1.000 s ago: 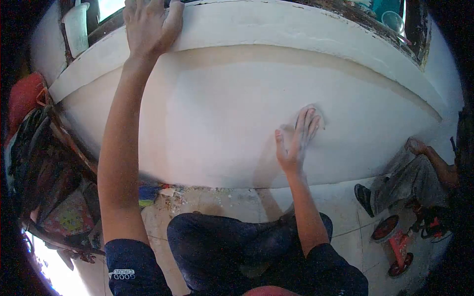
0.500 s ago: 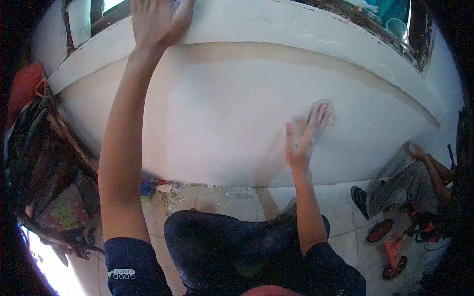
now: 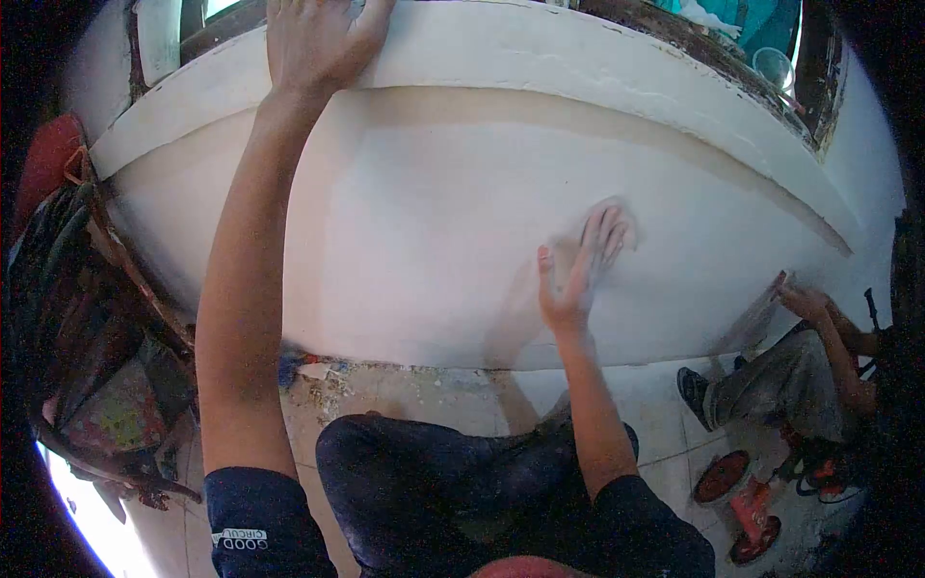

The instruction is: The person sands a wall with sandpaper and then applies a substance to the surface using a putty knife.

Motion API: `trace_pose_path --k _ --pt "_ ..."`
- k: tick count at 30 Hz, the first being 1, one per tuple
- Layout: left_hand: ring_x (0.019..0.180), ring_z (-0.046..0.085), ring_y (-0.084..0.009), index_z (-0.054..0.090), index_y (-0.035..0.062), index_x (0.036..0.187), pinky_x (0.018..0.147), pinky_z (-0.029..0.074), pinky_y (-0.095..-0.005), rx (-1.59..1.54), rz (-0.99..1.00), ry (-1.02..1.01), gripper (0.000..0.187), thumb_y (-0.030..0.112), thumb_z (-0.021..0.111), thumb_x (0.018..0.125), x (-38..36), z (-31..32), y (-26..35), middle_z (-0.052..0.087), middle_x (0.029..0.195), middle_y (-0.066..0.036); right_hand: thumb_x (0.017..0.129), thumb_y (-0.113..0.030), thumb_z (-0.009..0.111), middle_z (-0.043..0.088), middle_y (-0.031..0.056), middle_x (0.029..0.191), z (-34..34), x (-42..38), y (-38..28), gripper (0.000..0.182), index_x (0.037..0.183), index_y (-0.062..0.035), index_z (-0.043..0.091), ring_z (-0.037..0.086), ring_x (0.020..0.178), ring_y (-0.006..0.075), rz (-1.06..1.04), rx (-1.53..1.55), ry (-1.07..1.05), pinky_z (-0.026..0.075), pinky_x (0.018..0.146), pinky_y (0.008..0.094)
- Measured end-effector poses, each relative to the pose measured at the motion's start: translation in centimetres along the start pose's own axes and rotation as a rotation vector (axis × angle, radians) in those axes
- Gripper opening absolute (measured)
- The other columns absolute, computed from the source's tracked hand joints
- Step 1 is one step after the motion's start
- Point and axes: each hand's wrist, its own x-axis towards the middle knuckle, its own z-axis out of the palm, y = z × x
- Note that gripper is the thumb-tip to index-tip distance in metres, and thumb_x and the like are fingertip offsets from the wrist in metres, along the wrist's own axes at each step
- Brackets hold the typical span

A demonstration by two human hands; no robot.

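My left hand point(image 3: 323, 43) rests with its fingers stretched out on the white window ledge point(image 3: 462, 43) at the top of the view. Its fingertips are cut off by the frame edge. Lower and to the right, my right hand point(image 3: 580, 275) lies against the white wall panel point(image 3: 434, 212), fingers extended upward and thumb apart. Pale dust coats its fingers, which look slightly blurred. Whatever may be between the palm and the wall is hidden. A shadow of the hand and forearm falls on the panel to the left.
At right, another person's hand point(image 3: 800, 299) is near the wall, above their grey trousers point(image 3: 771, 385). A red-and-black tool point(image 3: 752, 511) stands on the tiled floor. Dark bags and cloth point(image 3: 106, 328) are piled at left. A clear cup point(image 3: 771, 65) sits on the window sill.
My right hand has shifted slightly left on the panel. My left hand stays on the ledge. The other person's hand has moved up and left along the wall.
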Motion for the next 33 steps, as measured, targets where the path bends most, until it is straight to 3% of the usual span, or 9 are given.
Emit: trace_pose_path --k 6,9,12,16,21,25,29,31,33 --pt "0.109 0.053 -0.0347 0.061 0.0066 0.129 0.100 0.039 -0.0487 -0.052 -0.009 0.009 0.044 0.020 0.054 0.087 -0.2 -0.1 0.1 0.061 0.113 -0.017 0.099 -0.045 0.059 0.012 0.0277 0.170 2.8 -8.9 0.2 0.086 0.163 -0.0005 0.023 0.004 0.154 0.0568 0.043 -0.051 -0.255 0.001 0.122 0.0664" --pt "0.109 0.054 -0.0349 0.062 0.0069 0.126 0.100 0.039 -0.0486 -0.075 0.024 0.031 0.042 0.018 0.054 0.087 -0.3 -0.2 -0.2 0.062 0.112 -0.017 0.099 -0.045 0.060 0.012 0.0281 0.170 1.6 -5.8 0.3 0.087 0.163 0.0005 0.022 0.004 0.154 0.0570 -0.042 -0.083 -0.200 0.002 0.122 0.0670" --pt "0.110 0.054 -0.0356 0.062 0.0068 0.125 0.100 0.039 -0.0485 -0.095 0.023 0.026 0.041 0.018 0.055 0.087 -0.6 -0.3 -0.1 0.063 0.112 -0.017 0.098 -0.045 0.060 0.012 0.0281 0.170 0.5 -1.6 -0.5 0.087 0.162 0.0002 0.022 0.004 0.154 0.0572 0.019 -0.035 -0.069 0.002 0.122 0.0674" --pt "0.113 0.054 -0.0367 0.062 0.0066 0.125 0.101 0.039 -0.0485 -0.119 0.031 0.056 0.041 0.017 0.054 0.087 -0.5 -0.1 -0.3 0.064 0.113 -0.017 0.098 -0.045 0.060 0.013 0.0279 0.170 2.5 -5.1 0.2 0.087 0.162 0.0016 0.023 0.003 0.153 0.0576 0.044 -0.014 -0.056 0.003 0.122 0.0675" --pt "0.116 0.054 -0.0367 0.061 0.0039 0.129 0.103 0.039 -0.0494 -0.113 -0.035 0.031 0.045 0.018 0.054 0.087 -0.2 -0.3 -0.2 0.063 0.117 -0.019 0.097 -0.046 0.061 0.014 0.0299 0.168 4.4 -11.8 1.5 0.089 0.160 0.0049 0.024 0.003 0.153 0.0588 0.042 -0.113 -0.315 0.003 0.121 0.0692" --pt "0.122 0.053 -0.0344 0.059 0.0032 0.134 0.110 0.035 -0.0503 -0.264 -0.181 -0.024 0.046 0.020 0.050 0.092 1.8 -0.6 -0.4 0.062 0.127 -0.021 0.098 -0.041 0.064 0.008 0.0313 0.169 4.3 -11.8 1.4 0.092 0.162 0.0068 0.016 -0.001 0.154 0.0570 0.048 -0.104 -0.339 0.000 0.121 0.0674" --pt "0.126 0.051 -0.0329 0.060 0.0060 0.135 0.115 0.032 -0.0492 -0.303 -0.105 -0.069 0.043 0.020 0.045 0.097 3.6 1.2 -2.8 0.060 0.134 -0.018 0.099 -0.041 0.064 0.007 0.0311 0.169 3.9 -11.8 1.5 0.093 0.162 0.0070 0.015 -0.002 0.153 0.0581 0.026 -0.116 -0.365 0.000 0.121 0.0674" --pt "0.129 0.050 -0.0331 0.062 0.0070 0.133 0.117 0.029 -0.0479 -0.137 -0.119 -0.181 0.040 0.018 0.045 0.099 3.3 0.4 -2.1 0.059 0.137 -0.015 0.099 -0.041 0.064 0.006 0.0311 0.169 4.0 -11.7 1.5 0.093 0.162 0.0070 0.015 -0.002 0.153 0.0585 0.041 -0.103 -0.379 0.000 0.121 0.0675" --pt "0.130 0.050 -0.0329 0.063 0.0065 0.132 0.116 0.032 -0.0462 -0.140 -0.093 -0.095 0.038 0.017 0.046 0.099 2.9 0.2 -1.7 0.059 0.136 -0.014 0.099 -0.047 0.057 0.012 0.0304 0.168 4.1 -11.8 1.4 0.089 0.160 0.0067 0.021 0.001 0.152 0.0595 0.044 -0.087 -0.337 0.001 0.121 0.0697"
